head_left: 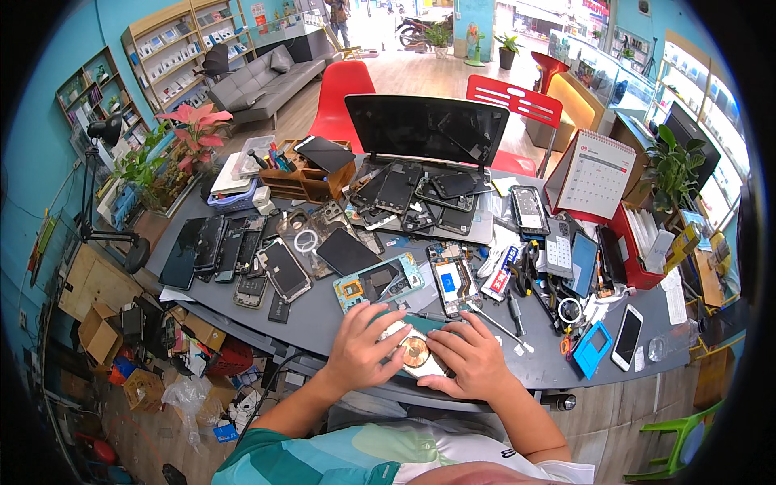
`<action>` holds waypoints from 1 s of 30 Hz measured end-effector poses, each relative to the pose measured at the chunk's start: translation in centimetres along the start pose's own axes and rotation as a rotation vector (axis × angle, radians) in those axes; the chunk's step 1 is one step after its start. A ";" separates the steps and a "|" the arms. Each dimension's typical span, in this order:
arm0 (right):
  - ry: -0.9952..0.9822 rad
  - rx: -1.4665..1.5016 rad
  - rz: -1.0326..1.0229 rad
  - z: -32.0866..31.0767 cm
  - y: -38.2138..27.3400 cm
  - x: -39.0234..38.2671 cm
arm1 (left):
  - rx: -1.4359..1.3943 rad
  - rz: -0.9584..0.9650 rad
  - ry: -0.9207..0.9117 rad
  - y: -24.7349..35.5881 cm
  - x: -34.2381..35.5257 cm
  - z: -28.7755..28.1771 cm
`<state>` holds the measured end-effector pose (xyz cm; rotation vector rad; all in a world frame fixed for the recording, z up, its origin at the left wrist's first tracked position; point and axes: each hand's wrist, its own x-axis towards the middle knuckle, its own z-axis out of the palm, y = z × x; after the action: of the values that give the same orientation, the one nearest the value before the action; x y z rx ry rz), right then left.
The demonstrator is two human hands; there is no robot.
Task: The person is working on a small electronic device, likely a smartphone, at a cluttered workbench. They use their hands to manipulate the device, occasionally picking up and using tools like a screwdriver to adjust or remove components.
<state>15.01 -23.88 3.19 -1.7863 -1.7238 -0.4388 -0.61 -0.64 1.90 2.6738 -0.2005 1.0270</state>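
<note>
From here I count one laptop (428,129), two red chairs (343,101) just behind it and one desk calendar (596,174) to its right. Before it, two hands (365,347) hold one pale phone (415,353).

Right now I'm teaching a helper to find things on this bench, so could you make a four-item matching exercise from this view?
1. Pale device with copper-coloured disc
2. White-framed smartphone
3. Desk calendar
4. Wooden organizer

A. Standing, with a red base
B. Left of the black screen
C. Lying just right of the flat bright-blue piece
D. Between the left hand and right hand

Pairs: 1-D, 2-C, 3-A, 4-B
</note>
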 end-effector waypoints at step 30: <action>-0.005 0.007 -0.004 0.0 0.0 0.0 | -0.015 0.025 0.119 -0.6 -1.2 0.8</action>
<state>15.00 -23.90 3.24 -1.7812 -1.7306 -0.4299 -0.89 -0.29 0.40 2.5931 -0.2176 1.1834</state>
